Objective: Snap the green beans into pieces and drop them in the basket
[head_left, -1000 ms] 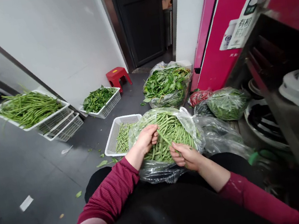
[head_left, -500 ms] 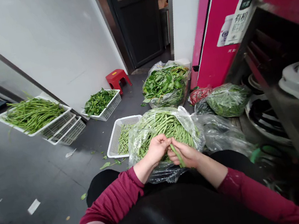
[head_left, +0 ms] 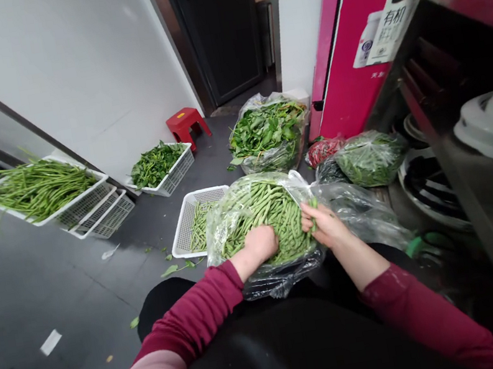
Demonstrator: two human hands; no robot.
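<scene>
We are watching a heap of long, slender, pale-green beans (head_left: 278, 204) that is filling a clear, crinkled plastic bag (head_left: 218, 217) just in front of our knees. The bag's thin rim is standing loose and soft-sided, so a sideways push from a forearm could be tipping it and spilling the top layer. We are also working with bare fingers close to that rim on the right, where a fold of film could be catching and dragging beans out. Beans are lying crosswise over one another, so pulling on one could be lifting its neighbours.

As for the grip, our right hand (head_left: 321, 222) is closing its fingers around a short length of green bean (head_left: 312, 204), which is sticking up past the fingertips at the heap's right edge. Our left hand (head_left: 261, 243) is curling into the near side of the heap, with beans lying ahead of its knuckles; its fingertips are hiding from us, so we cannot tell whether it is gripping any.

Farther out, a white, rectangular, perforated plastic basket (head_left: 180, 236) is holding more beans beyond the bag's left side, and loose green leaves (head_left: 169, 270) are lying on the dark-grey floor (head_left: 99, 297) near it.
</scene>
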